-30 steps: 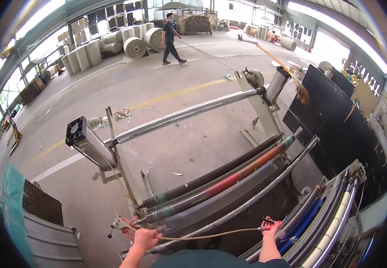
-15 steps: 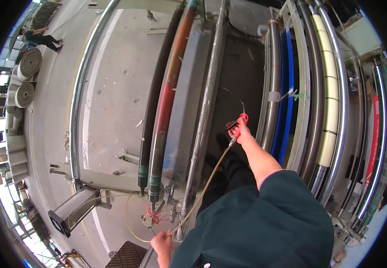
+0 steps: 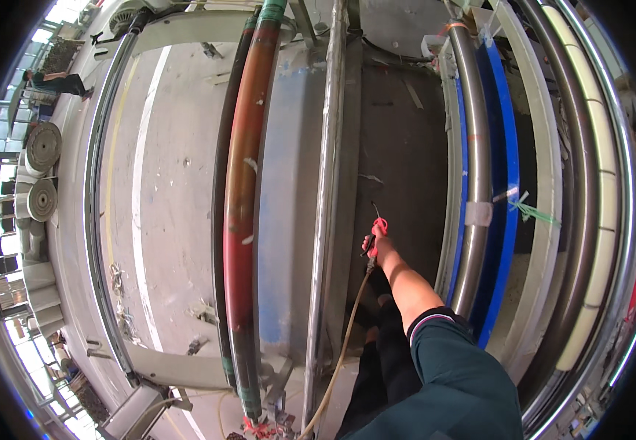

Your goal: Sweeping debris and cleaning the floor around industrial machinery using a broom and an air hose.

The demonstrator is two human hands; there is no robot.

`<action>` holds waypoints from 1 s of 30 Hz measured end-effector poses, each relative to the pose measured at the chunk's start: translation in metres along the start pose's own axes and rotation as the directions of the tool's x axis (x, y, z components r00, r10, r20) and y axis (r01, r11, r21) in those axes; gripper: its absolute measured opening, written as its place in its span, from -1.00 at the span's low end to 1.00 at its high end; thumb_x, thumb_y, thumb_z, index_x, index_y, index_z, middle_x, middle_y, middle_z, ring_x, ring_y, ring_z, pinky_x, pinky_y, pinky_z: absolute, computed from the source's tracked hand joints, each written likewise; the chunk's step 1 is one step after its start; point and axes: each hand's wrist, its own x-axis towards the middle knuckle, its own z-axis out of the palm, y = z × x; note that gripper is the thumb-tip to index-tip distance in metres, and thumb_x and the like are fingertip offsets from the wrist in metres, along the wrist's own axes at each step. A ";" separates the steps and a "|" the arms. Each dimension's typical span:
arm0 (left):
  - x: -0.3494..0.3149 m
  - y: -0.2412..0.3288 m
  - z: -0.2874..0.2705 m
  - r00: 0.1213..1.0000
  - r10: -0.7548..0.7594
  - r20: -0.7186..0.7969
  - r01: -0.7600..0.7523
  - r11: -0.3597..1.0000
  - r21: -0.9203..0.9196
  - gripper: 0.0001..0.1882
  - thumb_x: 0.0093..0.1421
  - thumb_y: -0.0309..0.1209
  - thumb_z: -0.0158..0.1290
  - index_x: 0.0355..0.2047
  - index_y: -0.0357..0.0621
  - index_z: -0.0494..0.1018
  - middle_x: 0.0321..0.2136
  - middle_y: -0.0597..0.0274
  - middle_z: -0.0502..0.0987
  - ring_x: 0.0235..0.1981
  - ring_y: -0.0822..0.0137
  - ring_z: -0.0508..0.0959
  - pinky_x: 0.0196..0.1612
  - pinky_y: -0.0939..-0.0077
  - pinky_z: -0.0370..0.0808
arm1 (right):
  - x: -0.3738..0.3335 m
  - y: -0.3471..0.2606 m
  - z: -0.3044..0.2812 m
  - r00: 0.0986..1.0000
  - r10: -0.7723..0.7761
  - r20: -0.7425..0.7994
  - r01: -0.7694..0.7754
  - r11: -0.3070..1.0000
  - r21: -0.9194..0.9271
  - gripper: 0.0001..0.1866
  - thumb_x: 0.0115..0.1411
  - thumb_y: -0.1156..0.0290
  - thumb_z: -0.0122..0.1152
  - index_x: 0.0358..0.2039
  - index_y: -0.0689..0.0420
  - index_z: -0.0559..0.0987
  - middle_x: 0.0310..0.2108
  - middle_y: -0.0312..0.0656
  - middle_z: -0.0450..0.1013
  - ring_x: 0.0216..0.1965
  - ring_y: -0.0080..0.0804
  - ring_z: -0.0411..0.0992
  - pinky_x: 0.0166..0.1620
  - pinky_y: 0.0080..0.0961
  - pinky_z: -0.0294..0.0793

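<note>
My right hand (image 3: 379, 245) is closed round a red air blow gun (image 3: 381, 225), whose thin bent nozzle points away from me. From the gun's lower end a yellowish hose (image 3: 352, 323) runs down to the lower edge. Hand and gun are held over the dark floor gap between a long silver bar (image 3: 328, 161) on the left and a grey metal roller (image 3: 473, 154) on the right, touching neither. My left hand is out of the picture.
Left of the bar runs a red-brown roller (image 3: 242, 213) with pale scraps on it. A blue rail (image 3: 507, 242), a green tie (image 3: 534, 211) and a cream-covered roller (image 3: 602, 198) stand to the right. Far left, a person (image 3: 57, 82) is near large rolls (image 3: 42, 199).
The view has shifted forward along the rollers. My left hand, which was at the hose, has left the picture. My right hand still grips the blow gun, its nozzle still pointing away.
</note>
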 end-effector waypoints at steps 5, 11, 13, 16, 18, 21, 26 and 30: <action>0.058 0.019 0.021 0.992 0.126 0.003 -0.126 0.991 0.051 -0.84 0.08 -0.45 0.33 -0.43 -0.11 0.53 -0.66 0.19 0.40 -0.64 0.21 0.40 -0.51 0.35 0.36 | 0.057 -0.100 0.080 0.944 -0.307 0.118 0.307 0.951 0.019 -0.51 0.34 -0.18 0.14 -0.22 0.02 0.39 -0.65 -0.28 0.33 -0.77 -0.53 0.26 -0.68 -0.50 0.28; 0.091 0.089 -0.004 0.984 0.176 -0.015 -0.176 0.984 0.025 -0.80 0.12 -0.44 0.33 -0.24 -0.11 0.60 -0.63 0.23 0.47 -0.63 0.30 0.42 -0.50 0.37 0.39 | 0.035 -0.259 0.149 0.861 -0.504 0.062 0.502 0.863 0.050 -0.39 0.37 -0.30 -0.02 -0.36 0.07 0.47 -0.64 -0.28 0.39 -0.70 -0.49 0.32 -0.62 -0.46 0.32; 0.095 0.096 -0.004 0.978 0.202 -0.054 -0.205 0.978 -0.045 -0.79 0.11 -0.42 0.35 -0.25 -0.12 0.60 -0.62 0.20 0.49 -0.64 0.29 0.44 -0.51 0.36 0.41 | 0.023 -0.282 0.136 0.845 -0.527 0.093 0.523 0.850 0.066 -0.39 0.37 -0.30 -0.03 -0.35 0.07 0.48 -0.61 -0.27 0.43 -0.66 -0.47 0.36 -0.58 -0.45 0.37; 0.089 0.084 -0.004 0.971 0.233 -0.058 -0.234 0.972 -0.006 -0.80 0.10 -0.40 0.36 -0.27 -0.11 0.62 -0.60 0.15 0.53 -0.62 0.23 0.49 -0.50 0.31 0.46 | 0.005 -0.281 0.103 0.855 -0.476 0.203 0.460 0.879 0.123 -0.45 0.38 -0.27 -0.02 -0.32 0.01 0.48 -0.51 -0.27 0.49 -0.54 -0.44 0.47 -0.48 -0.45 0.44; 0.084 0.098 -0.016 0.987 0.152 0.046 -0.153 0.988 0.034 -0.81 0.10 -0.39 0.36 -0.28 -0.10 0.63 -0.59 0.12 0.55 -0.60 0.20 0.52 -0.48 0.28 0.48 | -0.002 -0.243 0.072 0.891 -0.323 0.317 0.272 0.942 0.196 -0.51 0.37 -0.26 0.01 -0.28 -0.05 0.47 -0.39 -0.28 0.55 -0.37 -0.38 0.56 -0.37 -0.38 0.48; 0.083 0.131 -0.027 0.953 0.295 0.070 -0.301 0.947 0.111 -0.83 0.10 -0.37 0.37 -0.31 -0.09 0.66 -0.58 0.05 0.58 -0.56 0.13 0.57 -0.44 0.22 0.52 | 0.011 -0.184 -0.009 0.892 -0.216 0.398 0.095 0.948 0.303 -0.48 0.34 -0.31 0.01 -0.22 -0.08 0.46 -0.21 -0.27 0.60 -0.13 -0.27 0.60 -0.18 -0.16 0.55; 0.101 0.135 -0.021 0.952 0.296 0.079 -0.304 0.945 0.120 -0.83 0.10 -0.38 0.38 -0.30 -0.09 0.66 -0.58 0.05 0.58 -0.55 0.12 0.57 -0.44 0.22 0.52 | 0.021 -0.085 -0.064 0.992 -0.086 0.095 0.058 0.963 0.262 -0.32 0.14 -0.45 0.16 -0.20 -0.01 0.51 -0.13 -0.26 0.58 0.05 -0.21 0.53 0.08 0.02 0.49; 0.123 0.132 -0.002 0.945 0.301 0.125 -0.313 0.945 0.094 -0.83 0.10 -0.39 0.38 -0.30 -0.10 0.66 -0.57 0.05 0.58 -0.55 0.12 0.58 -0.44 0.21 0.52 | 0.065 -0.140 -0.062 1.000 0.000 -0.005 0.000 0.985 0.170 -0.27 0.23 -0.55 -0.13 -0.44 -0.05 0.46 -0.64 -0.40 0.36 -0.58 -0.42 0.38 -0.43 -0.36 0.37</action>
